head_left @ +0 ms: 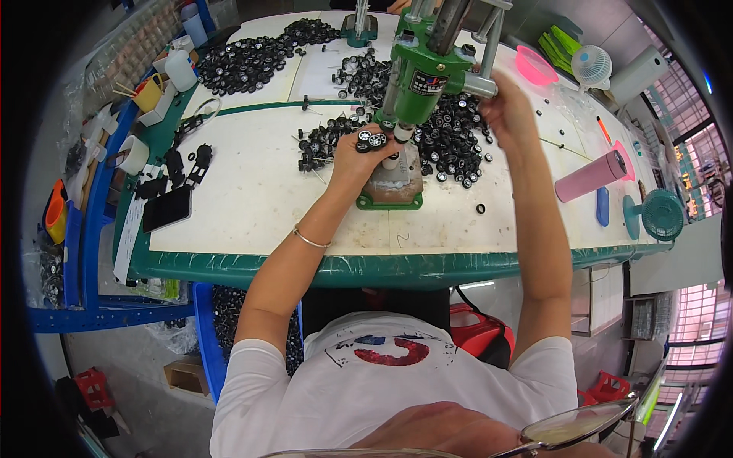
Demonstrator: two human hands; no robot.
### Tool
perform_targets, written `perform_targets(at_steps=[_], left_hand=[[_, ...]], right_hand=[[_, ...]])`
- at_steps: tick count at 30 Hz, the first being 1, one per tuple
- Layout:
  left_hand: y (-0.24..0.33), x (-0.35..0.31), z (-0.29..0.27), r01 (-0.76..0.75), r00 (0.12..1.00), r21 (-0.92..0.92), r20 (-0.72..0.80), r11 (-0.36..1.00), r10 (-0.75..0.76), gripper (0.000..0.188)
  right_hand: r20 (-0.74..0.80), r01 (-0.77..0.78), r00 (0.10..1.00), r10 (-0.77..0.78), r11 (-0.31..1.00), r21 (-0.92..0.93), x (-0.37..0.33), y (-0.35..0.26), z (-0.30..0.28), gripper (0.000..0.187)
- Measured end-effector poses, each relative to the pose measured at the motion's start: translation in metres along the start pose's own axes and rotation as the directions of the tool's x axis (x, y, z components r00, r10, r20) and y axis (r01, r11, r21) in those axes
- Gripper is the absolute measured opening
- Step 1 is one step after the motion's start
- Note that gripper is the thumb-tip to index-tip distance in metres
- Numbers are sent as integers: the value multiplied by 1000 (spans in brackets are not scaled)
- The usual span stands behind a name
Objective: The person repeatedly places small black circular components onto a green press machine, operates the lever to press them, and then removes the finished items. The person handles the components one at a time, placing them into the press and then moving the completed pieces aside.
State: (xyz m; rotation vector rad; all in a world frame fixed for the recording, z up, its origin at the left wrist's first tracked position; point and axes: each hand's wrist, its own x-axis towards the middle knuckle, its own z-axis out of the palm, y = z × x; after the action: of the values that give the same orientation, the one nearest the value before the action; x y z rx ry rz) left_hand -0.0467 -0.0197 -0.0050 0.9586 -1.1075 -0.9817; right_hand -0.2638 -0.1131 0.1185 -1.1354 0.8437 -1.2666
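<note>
My left hand (pixel 356 162) is closed on a few small toy wheels (pixel 372 140), black tyres with silver hubs, held at the lower end of a green hand press (pixel 418 80). Its fingertips are beside the press ram (pixel 404 133), just above a small pale post (pixel 391 161) on the press base (pixel 390 187). Exactly how the wheels sit against the ram is hidden. Raised on the press's right side, my right hand (pixel 510 114) is by the silver end of the lever shaft (pixel 479 85). Its fingers are partly hidden and blurred, so I cannot tell if they grip it.
Loose wheels (pixel 450 145) lie heaped around the press, with a larger pile (pixel 248 67) at the far left. A phone (pixel 166 209) and black plastic parts (pixel 200 164) lie at left. Rightward are a pink bottle (pixel 589 176), a pink bowl (pixel 536 66) and a teal fan (pixel 661 214).
</note>
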Motion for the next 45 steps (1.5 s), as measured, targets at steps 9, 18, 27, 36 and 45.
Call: perform_targets(at_steps=[9, 18, 27, 36, 45], left_hand=[[7, 4, 3, 88, 995, -49, 54, 995, -85, 17], [7, 6, -3, 48, 998, 7, 47, 999, -49, 18], [6, 5, -1, 18, 999, 4, 42, 1000, -18, 16], [6, 3, 0, 58, 998, 7, 31, 998, -58, 16], [1, -1, -3, 68, 998, -7, 13, 998, -68, 18]], right_hand=[[130, 164, 976, -173, 984, 75, 80, -116, 76, 18], [-7, 524, 852, -524, 852, -6, 76, -102, 85, 27], [85, 651, 755, -650, 759, 22, 30, -108, 86, 25], [17, 790, 611, -791, 611, 56, -15, -102, 99, 28], [41, 528, 679, -733, 525, 668, -60, -89, 93, 33]])
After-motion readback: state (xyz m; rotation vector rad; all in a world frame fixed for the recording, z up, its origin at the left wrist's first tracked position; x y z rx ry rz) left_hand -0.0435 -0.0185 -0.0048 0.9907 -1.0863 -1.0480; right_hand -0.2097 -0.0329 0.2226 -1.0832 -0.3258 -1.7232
